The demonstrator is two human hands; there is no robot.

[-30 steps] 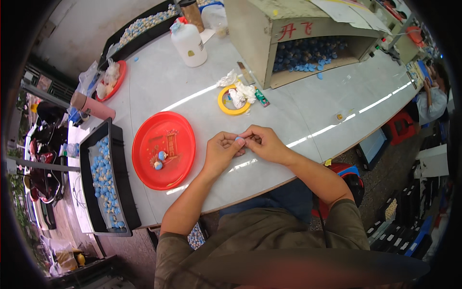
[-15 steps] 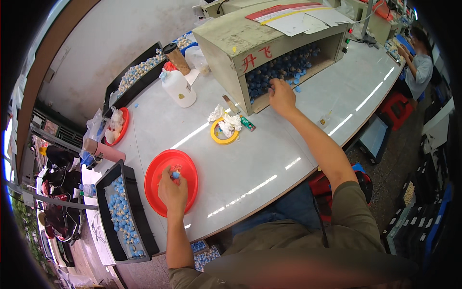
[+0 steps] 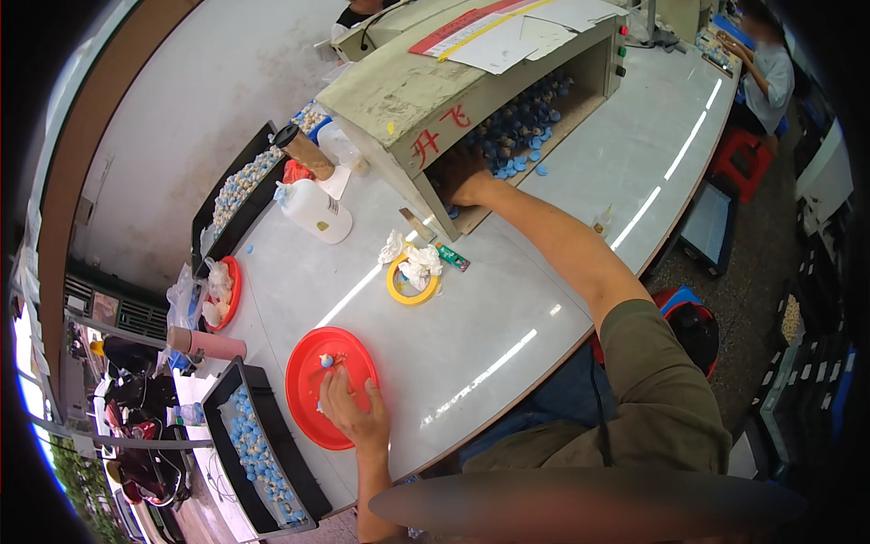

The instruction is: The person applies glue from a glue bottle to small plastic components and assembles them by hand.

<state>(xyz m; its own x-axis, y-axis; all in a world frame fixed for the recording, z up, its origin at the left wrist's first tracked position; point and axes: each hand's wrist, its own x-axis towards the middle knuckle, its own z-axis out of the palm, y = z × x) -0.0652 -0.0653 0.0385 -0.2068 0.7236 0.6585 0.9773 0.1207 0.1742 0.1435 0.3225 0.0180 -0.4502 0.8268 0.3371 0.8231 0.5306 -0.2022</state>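
Note:
My left hand (image 3: 355, 411) is over the red plastic plate (image 3: 301, 385), its fingers apart. Just beyond the fingertips, a small blue-and-white piece (image 3: 326, 361) lies in the plate, with tiny reddish bits beside it. My right hand (image 3: 468, 179) reaches into the left side of a beige metal box (image 3: 390, 95) with an open front. Shadow darkens its fingers, so I cannot make out what they hold. Many small blue pieces (image 3: 521, 118) are heaped inside the box, and some lie at its front edge.
A black tray (image 3: 313, 494) of blue-and-cream pieces stands left of the plate. Yellow tape (image 3: 412, 288) with crumpled tissue sits mid-table. Behind are a white bottle (image 3: 313, 213), a brown tumbler (image 3: 304, 150) and another black tray (image 3: 204, 222). A person (image 3: 770, 86) sits far right.
My right hand has moved left and deeper into the box. My left hand's fingers have spread, and the blue piece that was at them now lies in the plate. The view has shifted.

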